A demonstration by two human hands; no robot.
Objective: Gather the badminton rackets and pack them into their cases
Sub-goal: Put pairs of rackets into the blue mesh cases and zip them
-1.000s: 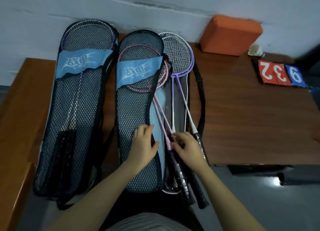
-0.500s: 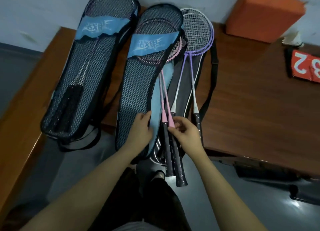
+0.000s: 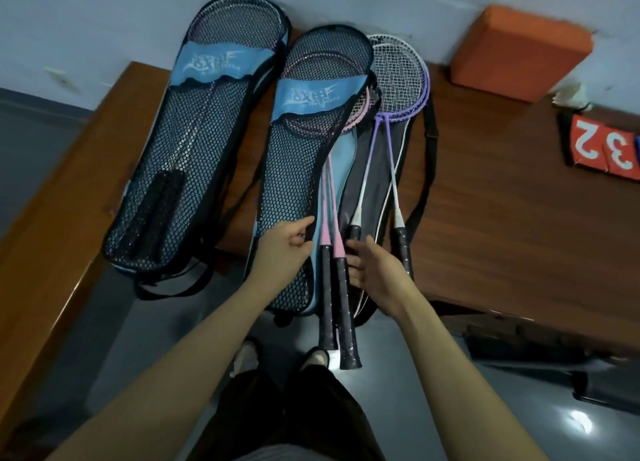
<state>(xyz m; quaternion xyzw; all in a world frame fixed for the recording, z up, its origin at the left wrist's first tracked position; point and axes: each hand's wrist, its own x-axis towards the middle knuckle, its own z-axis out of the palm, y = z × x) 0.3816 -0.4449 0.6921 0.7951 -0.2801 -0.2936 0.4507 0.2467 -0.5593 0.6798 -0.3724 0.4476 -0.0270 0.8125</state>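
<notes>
**Pink rackets half out of the mesh case**

An orange block (image 3: pixel 519 50) and red number cards (image 3: pixel 602 140) sit at the far right of my wooden bench (image 3: pixel 502 201); a second, filled mesh case (image 3: pixel 194 149) lies left. My left hand (image 3: pixel 287 249) pinches the open edge of the middle mesh case (image 3: pixel 298 170). My right hand (image 3: pixel 377 270), fingers loosely spread, touches the pink rackets (image 3: pixel 330 232), whose taped handles now overhang the bench further than before. The purple rackets (image 3: pixel 391 131) rest on a smooth dark cover (image 3: pixel 372 170) just beside them.
</notes>
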